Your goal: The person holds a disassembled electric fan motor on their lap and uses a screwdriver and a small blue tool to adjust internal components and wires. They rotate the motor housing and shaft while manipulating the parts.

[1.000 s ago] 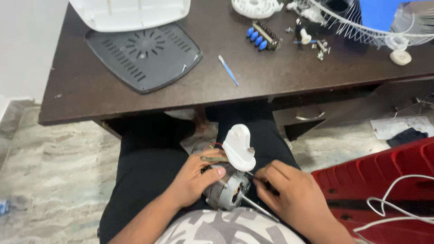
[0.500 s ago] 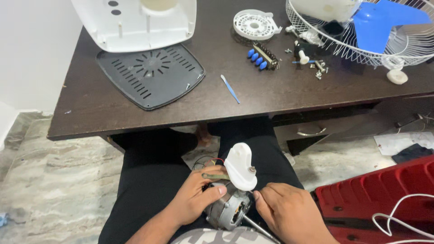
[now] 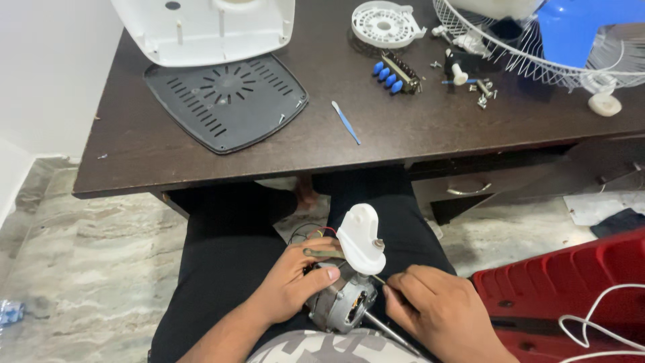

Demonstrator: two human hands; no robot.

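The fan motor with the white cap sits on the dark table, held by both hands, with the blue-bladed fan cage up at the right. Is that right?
Not quite. The head view shows the fan motor in the person's lap, below the dark table, not on it. The rest holds: its white cap is on top, the left hand and right hand hold it, and the blue-bladed fan cage sits at the table's right.

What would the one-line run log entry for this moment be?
left hand: holds fan motor on lap | right hand: holds thin tool at motor | white gear housing: on motor | table: fan parts
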